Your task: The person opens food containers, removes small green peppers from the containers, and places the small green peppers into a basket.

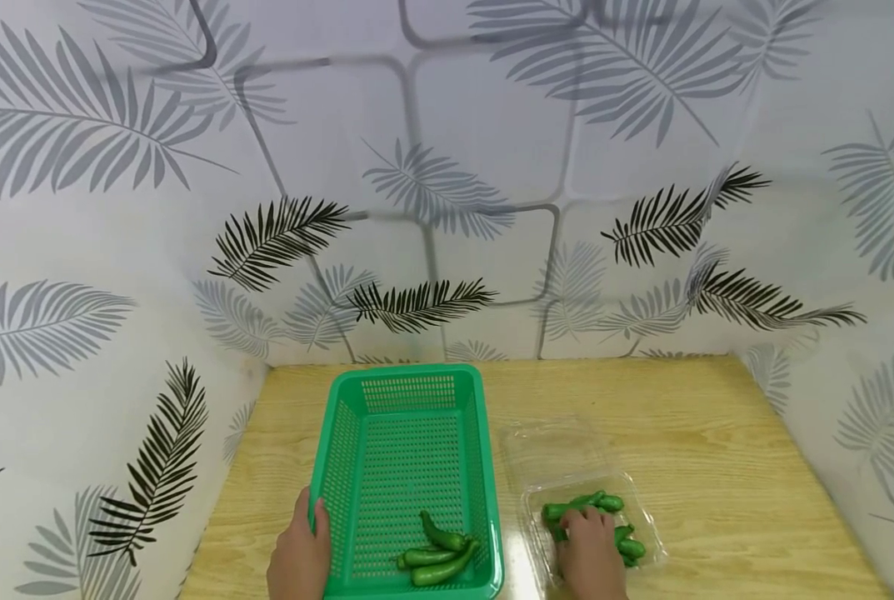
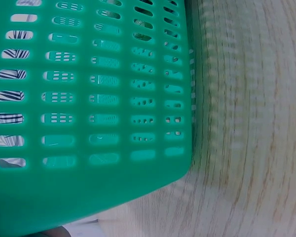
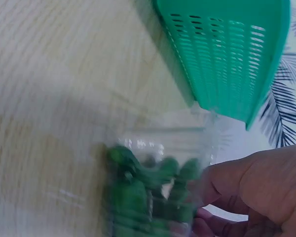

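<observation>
At the left, my left hand (image 1: 300, 554) grips the side rim of a green plastic basket (image 1: 490, 500), thumb over the edge. Slotted basket wall fills much of the left wrist view. Several green peppers (image 1: 441, 560) lie in the basket's near right corner. To its right, a clear hinged plastic container (image 1: 652, 533) stands with its lid laid back, holding more green peppers (image 1: 630, 547). My right hand (image 1: 592, 554) reaches into this container with bent fingers among the peppers. Its fingertips are hidden, and the right wrist view is blurred, so a firm hold cannot be made out.
Both containers stand on a wood-grain table (image 1: 731, 467). The clear lid (image 1: 555, 450) lies flat behind its container, close to the basket's right side. A white sheet with leaf prints (image 1: 491, 167) hangs behind the table and along both sides.
</observation>
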{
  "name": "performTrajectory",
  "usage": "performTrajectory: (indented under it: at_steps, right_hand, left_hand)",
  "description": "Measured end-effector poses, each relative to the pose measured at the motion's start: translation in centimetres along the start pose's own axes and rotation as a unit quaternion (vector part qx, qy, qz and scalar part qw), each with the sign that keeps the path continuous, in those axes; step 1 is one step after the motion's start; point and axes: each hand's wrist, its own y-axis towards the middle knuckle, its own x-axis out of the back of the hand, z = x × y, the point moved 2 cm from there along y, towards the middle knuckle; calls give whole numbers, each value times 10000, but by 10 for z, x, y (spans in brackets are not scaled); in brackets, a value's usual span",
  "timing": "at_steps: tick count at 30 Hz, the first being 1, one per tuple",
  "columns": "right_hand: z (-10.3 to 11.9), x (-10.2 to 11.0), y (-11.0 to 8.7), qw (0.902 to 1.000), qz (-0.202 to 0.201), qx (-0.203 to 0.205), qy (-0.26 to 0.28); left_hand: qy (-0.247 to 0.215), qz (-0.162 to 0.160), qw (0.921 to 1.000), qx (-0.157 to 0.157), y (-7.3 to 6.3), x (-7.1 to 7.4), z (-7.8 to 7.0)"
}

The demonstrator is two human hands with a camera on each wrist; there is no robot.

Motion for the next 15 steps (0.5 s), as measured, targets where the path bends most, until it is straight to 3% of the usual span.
performTrajectory:
  at_steps: [8, 15]
  right_hand:
    - [-12, 27, -2, 9998, 15, -76, 188]
    - [-16, 60, -2, 9970, 623, -168, 424]
  left_hand:
    - [-33, -41, 10000, -21, 0, 1, -2]
    - [-80, 71, 9999, 6, -1, 2, -3]
